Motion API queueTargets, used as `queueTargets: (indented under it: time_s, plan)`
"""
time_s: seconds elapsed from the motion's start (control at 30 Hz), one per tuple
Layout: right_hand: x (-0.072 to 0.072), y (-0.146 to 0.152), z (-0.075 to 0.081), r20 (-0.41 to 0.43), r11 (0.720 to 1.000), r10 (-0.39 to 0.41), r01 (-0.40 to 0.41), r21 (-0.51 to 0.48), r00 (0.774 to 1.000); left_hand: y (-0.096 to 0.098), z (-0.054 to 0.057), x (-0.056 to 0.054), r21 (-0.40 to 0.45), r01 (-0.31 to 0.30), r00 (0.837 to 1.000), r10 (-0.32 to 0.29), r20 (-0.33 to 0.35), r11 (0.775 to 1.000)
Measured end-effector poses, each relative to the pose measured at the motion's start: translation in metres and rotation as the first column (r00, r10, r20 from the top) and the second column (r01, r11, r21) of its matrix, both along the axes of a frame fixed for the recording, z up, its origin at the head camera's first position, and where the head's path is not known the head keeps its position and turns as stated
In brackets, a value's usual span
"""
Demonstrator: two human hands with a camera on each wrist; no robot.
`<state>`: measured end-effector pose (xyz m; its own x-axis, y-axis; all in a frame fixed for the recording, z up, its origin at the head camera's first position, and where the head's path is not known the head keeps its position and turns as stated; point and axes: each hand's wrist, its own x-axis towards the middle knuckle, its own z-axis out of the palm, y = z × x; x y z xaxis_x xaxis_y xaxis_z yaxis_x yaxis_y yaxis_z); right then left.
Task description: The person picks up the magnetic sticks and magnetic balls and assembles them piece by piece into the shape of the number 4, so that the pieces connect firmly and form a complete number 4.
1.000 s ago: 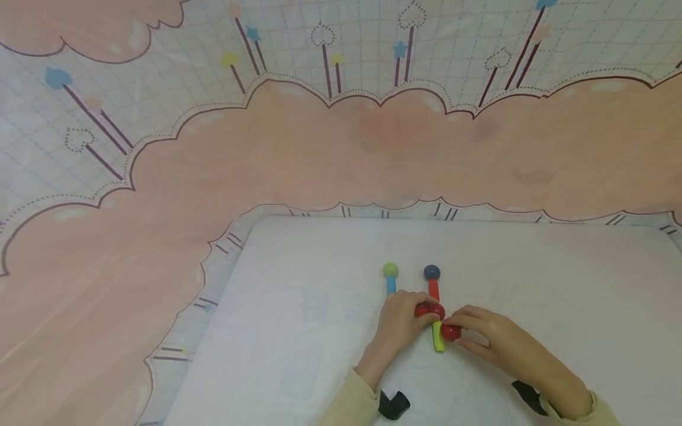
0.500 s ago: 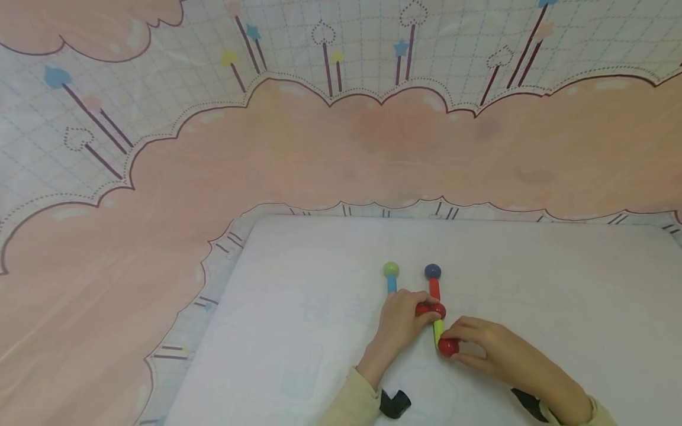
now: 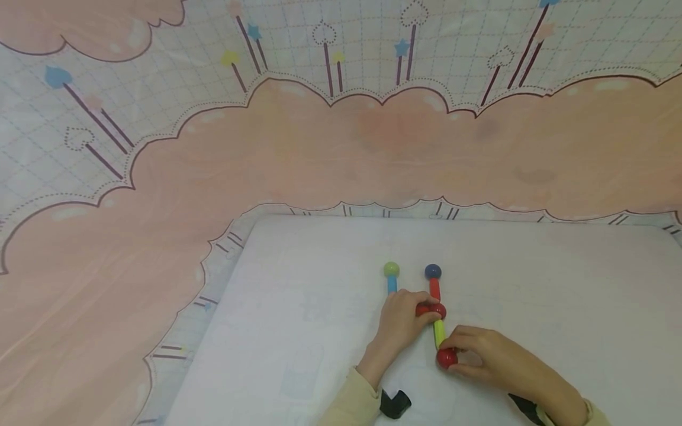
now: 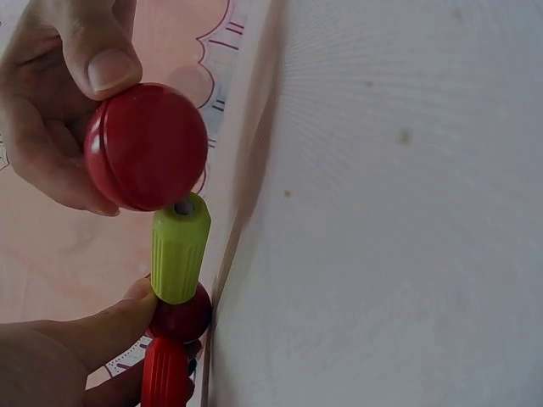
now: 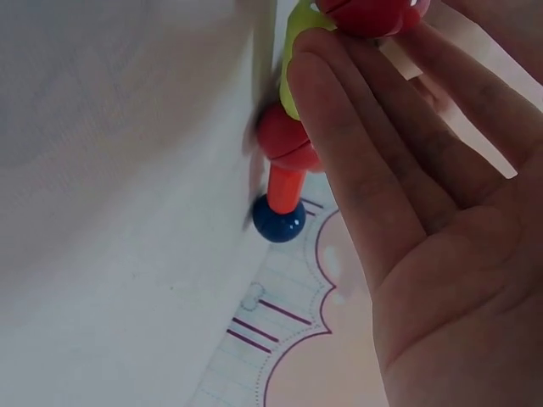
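Toy building rods and balls lie joined on the white board. My right hand (image 3: 490,358) pinches a red ball (image 3: 446,358) between thumb and fingers, right at the near end of a yellow-green rod (image 3: 439,334). That rod's end (image 4: 180,205) shows a small metal-looking tip in the left wrist view. Its other end meets a second red ball (image 3: 438,310), which my left hand (image 3: 398,319) grips with thumb and fingertips. From there a red rod (image 3: 434,289) runs to a dark blue ball (image 3: 433,271). My left hand partly hides a red piece (image 3: 421,309) beside the second ball.
A light green ball (image 3: 391,269) tops a blue rod (image 3: 392,284) that runs under my left hand. Black pieces lie by the cuffs, one near the left sleeve (image 3: 395,404). Beyond the white board (image 3: 298,254) spreads a pink cloud-patterned cloth (image 3: 319,154).
My right hand has brought its red ball from beside the yellow-green rod down toward me to the rod's near end. The left hand keeps its grip in place.
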<state>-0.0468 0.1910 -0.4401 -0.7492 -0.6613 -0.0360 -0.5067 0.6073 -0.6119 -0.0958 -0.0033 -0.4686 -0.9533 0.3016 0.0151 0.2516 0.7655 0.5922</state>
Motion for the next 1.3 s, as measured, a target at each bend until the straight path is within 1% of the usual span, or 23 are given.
queueTargets:
  time_s: [0.2,0.47,0.8,0.97,1.2,1.3]
  plan:
    - [0.0008,-0.0014,-0.004,0.007,1.0,0.005,-0.005,0.011,1.0,0.0007,-0.0016,-0.0006,-0.011,-0.002,1.0,0.002,-0.004,1.0]
    - [-0.0005,-0.004,-0.0061,-0.004,1.0,-0.01,0.01,0.012,1.0,-0.0001,-0.0006,-0.0002,0.002,-0.002,1.0,0.002,-0.023,1.0]
    - [-0.0001,-0.0049,-0.0058,0.011,1.0,-0.026,0.026,0.015,1.0,0.0001,0.0011,0.0007,0.0,-0.002,1.0,0.002,-0.016,1.0]
    - [-0.0009,-0.0044,-0.0075,0.017,0.999,-0.037,0.037,0.023,0.999,0.0005,0.0,-0.0003,-0.006,0.0,1.0,0.0,-0.019,1.0]
    - [-0.0002,-0.0027,-0.0104,0.005,1.0,-0.017,0.017,-0.011,1.0,0.0016,-0.0012,-0.0002,-0.012,0.006,1.0,-0.006,-0.022,1.0]
    - [-0.0006,-0.0034,-0.0105,0.014,1.0,-0.015,0.016,-0.009,1.0,0.0005,-0.0012,0.0,-0.008,0.003,1.0,-0.003,-0.027,1.0]
